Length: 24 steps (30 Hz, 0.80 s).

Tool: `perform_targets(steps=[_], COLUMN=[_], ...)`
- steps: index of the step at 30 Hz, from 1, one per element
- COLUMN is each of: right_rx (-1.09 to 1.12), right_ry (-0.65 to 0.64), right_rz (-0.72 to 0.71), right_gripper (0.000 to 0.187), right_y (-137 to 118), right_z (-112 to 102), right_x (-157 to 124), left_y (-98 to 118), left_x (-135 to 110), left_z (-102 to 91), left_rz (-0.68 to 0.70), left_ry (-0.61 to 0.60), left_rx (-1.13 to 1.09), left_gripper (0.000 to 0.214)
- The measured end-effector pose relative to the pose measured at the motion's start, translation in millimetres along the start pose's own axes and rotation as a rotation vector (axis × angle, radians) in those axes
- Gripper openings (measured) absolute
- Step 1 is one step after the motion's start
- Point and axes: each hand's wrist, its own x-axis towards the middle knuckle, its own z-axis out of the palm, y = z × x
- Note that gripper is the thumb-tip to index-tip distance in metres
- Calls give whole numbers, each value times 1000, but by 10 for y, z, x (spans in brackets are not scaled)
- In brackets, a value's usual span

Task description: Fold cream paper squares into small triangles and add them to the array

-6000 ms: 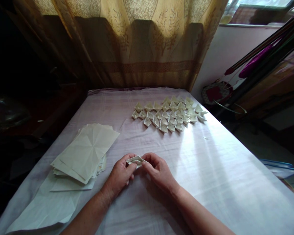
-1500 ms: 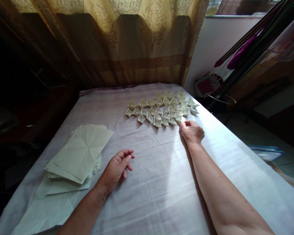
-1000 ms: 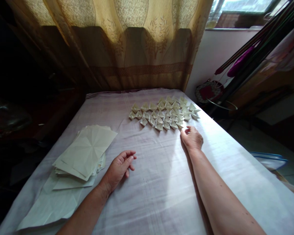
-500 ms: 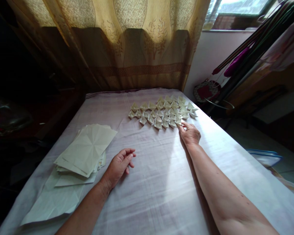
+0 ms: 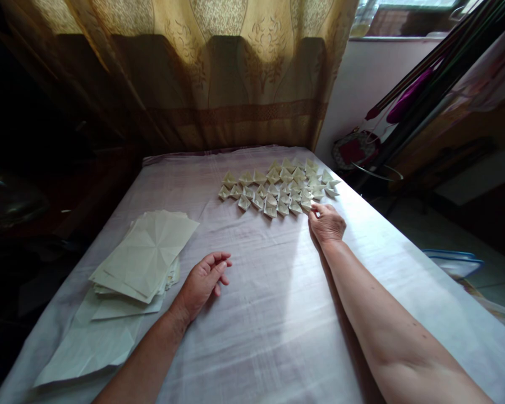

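Cream pointed folded-paper pieces (image 5: pixel 270 211), upper right-of-centre | right hand (image 5: pixel 328 223): fingertips narrow at their near edge, grip unclear | left hand (image 5: pixel 205 279), lower centre: loosely curled, unladen | likely light, crushable; pinch folded edges

Fingers (image 5: pixel 318 208) of the right hand (image 5: pixel 330 224) seemingly hide part of a paper boat (image 5: pixel 306 205)

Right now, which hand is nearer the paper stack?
Left: the left hand is just right of the paper stack; the right hand is farther off, by the folded papers.
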Motion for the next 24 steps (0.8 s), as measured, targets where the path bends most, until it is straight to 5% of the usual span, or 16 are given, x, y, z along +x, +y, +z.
perform_targets(steps=[19,24], right_rx=[76,167], right_ry=[96,174], right_rz=[-7,-131], right_gripper=[39,36], right_y=[77,-47], right_z=[39,-14], right_x=[-123,-275], left_y=[-37,-100], left_x=[16,29], left_z=[-12,22], left_rz=[9,66], left_ry=[-15,2], left_rx=[0,49], left_gripper=[49,46])
